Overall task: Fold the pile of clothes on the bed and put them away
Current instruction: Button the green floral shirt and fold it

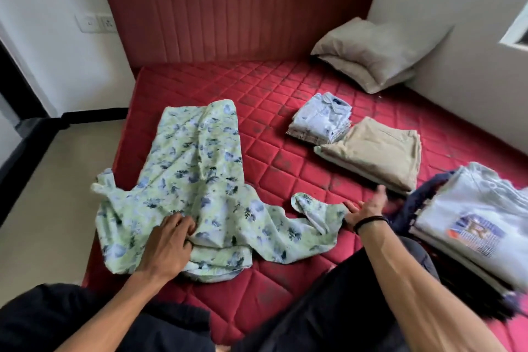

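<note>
Green floral shirt spread near the mattress's left edge; left hand pinches its fabric, right hand open beside a sleeve.

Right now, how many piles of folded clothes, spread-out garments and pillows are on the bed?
Folded piles: 3, the shirt pile, the beige pile and the white pile
Spread-out garments: 1, the floral garment
Pillows: 2, the stacked pillows
Total: 6

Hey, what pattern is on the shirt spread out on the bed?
Pale green shirt with a blue floral print, seen clearly in the head view.
</note>
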Demonstrator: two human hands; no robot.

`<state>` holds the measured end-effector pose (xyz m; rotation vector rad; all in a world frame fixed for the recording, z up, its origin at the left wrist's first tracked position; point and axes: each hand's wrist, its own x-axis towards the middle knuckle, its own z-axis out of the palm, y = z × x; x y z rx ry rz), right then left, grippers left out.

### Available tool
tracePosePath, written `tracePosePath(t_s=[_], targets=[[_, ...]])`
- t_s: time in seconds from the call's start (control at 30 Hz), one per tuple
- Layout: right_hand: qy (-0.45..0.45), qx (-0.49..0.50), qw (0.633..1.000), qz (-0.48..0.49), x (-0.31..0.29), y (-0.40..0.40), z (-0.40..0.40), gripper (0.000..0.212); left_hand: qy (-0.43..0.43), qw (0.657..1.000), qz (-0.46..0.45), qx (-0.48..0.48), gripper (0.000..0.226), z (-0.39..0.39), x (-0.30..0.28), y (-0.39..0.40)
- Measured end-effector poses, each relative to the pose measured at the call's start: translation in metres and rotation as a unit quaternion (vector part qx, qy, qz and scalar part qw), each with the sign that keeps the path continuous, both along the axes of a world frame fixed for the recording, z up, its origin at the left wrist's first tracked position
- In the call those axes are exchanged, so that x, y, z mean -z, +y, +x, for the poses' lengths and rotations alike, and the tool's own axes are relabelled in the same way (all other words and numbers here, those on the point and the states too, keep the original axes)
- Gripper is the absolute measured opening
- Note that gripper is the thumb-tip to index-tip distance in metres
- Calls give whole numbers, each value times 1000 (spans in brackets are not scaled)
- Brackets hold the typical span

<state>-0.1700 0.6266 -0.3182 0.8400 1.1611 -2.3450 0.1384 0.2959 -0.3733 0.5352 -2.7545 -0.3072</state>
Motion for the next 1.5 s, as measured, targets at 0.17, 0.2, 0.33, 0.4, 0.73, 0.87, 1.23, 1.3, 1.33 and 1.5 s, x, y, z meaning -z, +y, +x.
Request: tracePosePath(t_s=[0.17,0.2,0.33,0.4,0.73,0.87,1.23,1.3,1.33,1.5], targets=[[127,-199,895,379,19,-15,11,137,-18,1000,21,14,40,4,-9,-5],[127,-252,854,438,22,-17,11,132,-14,1000,24,12,39,5,-11,-4],[195,-223,900,318,14,-11,-7,57,4,999,33,-19,43,10,-17,-1],[268,-141,942,145,-10,6,-28,36,14,999,26,-29,45,8,-20,0],[64,-202,927,309,22,84,-71,24,7,999,-2,-44,52,10,-3,3],[110,-195,914,338,13,61,-66,49,-3,999,-46,-7,43,8,-5,-3],[287,-524,500,627,5,68,-67,17,66,986,58,-144,43,11,-12,5],[287,-461,600,588,0,83,-80,28,87,981,69,-156,38,11,-14,7],[275,-439,648,558,-2,84,-84,31,105,979,75,-157,37,14,-15,5],[265,-323,728,543,-41,93,-92,60,94,991,51,-77,41,21,-8,1]])
